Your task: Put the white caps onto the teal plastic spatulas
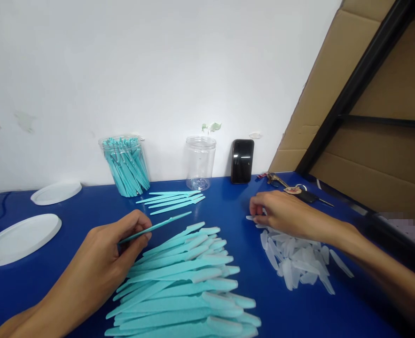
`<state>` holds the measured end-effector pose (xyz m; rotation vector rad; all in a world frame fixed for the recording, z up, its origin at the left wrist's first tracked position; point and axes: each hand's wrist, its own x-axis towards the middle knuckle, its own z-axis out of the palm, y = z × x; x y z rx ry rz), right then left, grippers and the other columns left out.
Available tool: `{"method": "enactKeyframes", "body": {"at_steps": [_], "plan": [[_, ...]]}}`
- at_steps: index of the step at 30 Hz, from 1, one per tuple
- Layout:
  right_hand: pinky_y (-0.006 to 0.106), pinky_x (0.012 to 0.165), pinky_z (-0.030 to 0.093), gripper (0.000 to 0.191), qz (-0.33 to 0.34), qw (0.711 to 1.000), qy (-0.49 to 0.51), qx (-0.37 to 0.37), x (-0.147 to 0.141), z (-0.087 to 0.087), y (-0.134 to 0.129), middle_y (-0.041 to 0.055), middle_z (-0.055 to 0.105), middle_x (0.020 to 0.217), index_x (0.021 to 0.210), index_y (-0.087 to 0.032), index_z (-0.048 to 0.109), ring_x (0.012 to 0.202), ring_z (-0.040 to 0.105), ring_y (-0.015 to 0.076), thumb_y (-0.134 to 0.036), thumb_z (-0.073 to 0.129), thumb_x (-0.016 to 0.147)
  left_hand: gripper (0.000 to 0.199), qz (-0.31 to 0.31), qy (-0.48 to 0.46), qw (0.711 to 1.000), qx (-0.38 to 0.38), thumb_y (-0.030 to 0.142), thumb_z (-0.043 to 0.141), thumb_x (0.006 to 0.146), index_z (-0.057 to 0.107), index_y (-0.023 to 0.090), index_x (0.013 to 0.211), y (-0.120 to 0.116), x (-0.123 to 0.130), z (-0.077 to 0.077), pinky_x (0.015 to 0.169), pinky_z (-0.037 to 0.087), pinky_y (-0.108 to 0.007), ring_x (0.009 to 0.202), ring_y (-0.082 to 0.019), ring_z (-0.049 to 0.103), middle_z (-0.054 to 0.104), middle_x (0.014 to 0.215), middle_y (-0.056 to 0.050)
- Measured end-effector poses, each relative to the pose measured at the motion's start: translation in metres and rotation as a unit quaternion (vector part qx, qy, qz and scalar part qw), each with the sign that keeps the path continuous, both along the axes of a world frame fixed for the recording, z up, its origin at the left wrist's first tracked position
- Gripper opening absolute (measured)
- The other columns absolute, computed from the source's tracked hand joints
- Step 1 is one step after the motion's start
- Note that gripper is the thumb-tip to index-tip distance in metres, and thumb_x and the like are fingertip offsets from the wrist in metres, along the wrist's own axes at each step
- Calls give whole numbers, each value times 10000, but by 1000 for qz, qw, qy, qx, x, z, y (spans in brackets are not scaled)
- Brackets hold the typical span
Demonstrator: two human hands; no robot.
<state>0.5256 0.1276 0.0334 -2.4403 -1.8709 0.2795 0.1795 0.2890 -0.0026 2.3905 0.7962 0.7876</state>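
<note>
My left hand (122,244) pinches a thin teal eyebrow razor (168,220) between thumb and fingers, its narrow end pointing up and right. Below it lies a heap of similar teal razors (193,277), many with translucent covers over their right ends. My right hand (274,211) is closed at the far-left edge of a pile of translucent white blade caps (299,258). A small cap (250,218) shows at its fingertips. Several more teal razors (174,201) lie in a loose row behind my left hand.
A clear jar (124,164) packed with teal razors stands against the wall, with an empty clear jar (200,162) and an upright phone (242,161) beside it. Keys (299,190) lie at the back right. Two white lids (20,238) rest on the left. Cardboard (376,141) leans at right.
</note>
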Motion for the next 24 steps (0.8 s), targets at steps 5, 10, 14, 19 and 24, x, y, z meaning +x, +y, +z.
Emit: {"method": "enactKeyframes", "body": {"at_steps": [5,10,14,19,24], "plan": [[343,703,413,91,14,1000,9,1,3,-3,2,57,795,917,905,-227,754,856,707,268,-192,708,975,277,-3,5,999,32,498,594,974,641,271,823,4,0,-2,440,354,-206,497,-131,447,574,591,68],[325,685,413,140,14,1000,8,19,-2,-5,2,53,800,910,953,-230,760,858,709,265,-120,676,971,272,-5,-7,999,51,488,600,979,658,272,824,4,0,-1,429,356,-199,490,-124,434,591,596,75],[341,733,476,269,22,997,29,75,-7,-9,3,94,832,1027,1133,-210,816,881,739,273,-104,611,994,269,-14,-13,998,64,479,601,1017,661,275,853,3,-3,-3,435,370,-193,497,-118,462,608,622,80],[357,749,525,173,35,975,126,181,-21,-7,3,105,823,1009,995,-185,802,861,724,256,-180,629,997,200,-35,11,994,102,451,590,1095,659,297,988,3,-9,-8,499,436,-171,573,-112,566,688,736,90],[250,508,493,205,-9,886,419,198,-50,4,-3,18,726,735,796,-196,752,575,625,146,-347,864,878,112,-62,8,986,157,416,583,1133,655,332,1135,-2,-12,-7,521,472,-138,592,-87,657,758,827,116]]}}
